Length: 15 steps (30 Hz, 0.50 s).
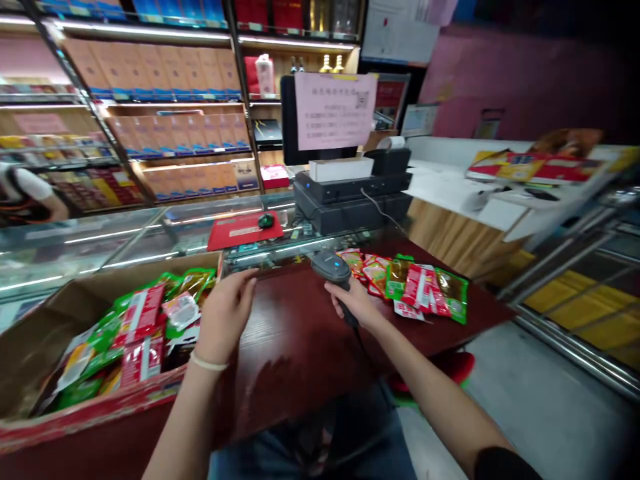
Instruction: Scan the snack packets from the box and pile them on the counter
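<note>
My right hand (357,303) is wrapped round the handle of a black barcode scanner (333,267), which has a small blue light on top. Its cable runs down over the dark red-brown table (285,320). Beside the scanner's right side lies a pile of snack packets (425,290) in red and green. My left hand (227,310) hovers by the right edge of a cardboard box (30,333), thumb and fingers apart, with nothing visible in it. Inside the box are several red and green snack packets (143,313), some hidden behind my left hand.
Behind the table stands a glass counter (125,233) with a red mat (243,230) and a mouse (266,220). A monitor with a pink paper sign (335,110) and a receipt printer (390,159) stand at the back. Metal rails (575,287) run along the right; a person's arm (45,190) shows far left.
</note>
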Available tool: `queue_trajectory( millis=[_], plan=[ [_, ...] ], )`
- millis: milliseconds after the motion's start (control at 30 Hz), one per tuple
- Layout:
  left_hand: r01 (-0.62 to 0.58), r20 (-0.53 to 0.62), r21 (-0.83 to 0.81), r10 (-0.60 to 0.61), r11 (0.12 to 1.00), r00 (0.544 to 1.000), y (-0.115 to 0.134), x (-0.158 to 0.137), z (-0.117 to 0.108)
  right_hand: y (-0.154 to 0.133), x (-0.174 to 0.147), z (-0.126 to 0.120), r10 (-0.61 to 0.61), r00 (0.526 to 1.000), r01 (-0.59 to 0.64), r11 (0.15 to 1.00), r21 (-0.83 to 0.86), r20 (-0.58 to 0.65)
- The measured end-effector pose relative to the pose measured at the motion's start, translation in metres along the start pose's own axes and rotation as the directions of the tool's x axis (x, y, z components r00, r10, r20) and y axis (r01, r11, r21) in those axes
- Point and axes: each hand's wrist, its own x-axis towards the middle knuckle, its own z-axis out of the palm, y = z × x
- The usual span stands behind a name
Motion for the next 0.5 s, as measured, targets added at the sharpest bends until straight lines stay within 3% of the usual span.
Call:
queue_trajectory(
  millis=[200,367,500],
  plan=[
    [-0.079,0.195,-0.325,0.148,0.942,0.970,0.077,0.015,0.099,0.003,-0.035,-0.088,0.027,0.965,-0.027,1.000,0.003,-0.260],
    [0.043,0.302,-0.633,0.196,0.773,0.933,0.137,0.021,0.184,0.002,-0.064,-0.160,-0.033,0.900,0.041,0.999,0.009,-0.434],
    [0.166,0.416,-0.698,0.205,0.696,0.886,0.180,0.021,0.254,0.005,-0.082,-0.202,-0.053,0.847,0.064,0.998,0.002,-0.529]
  ],
)
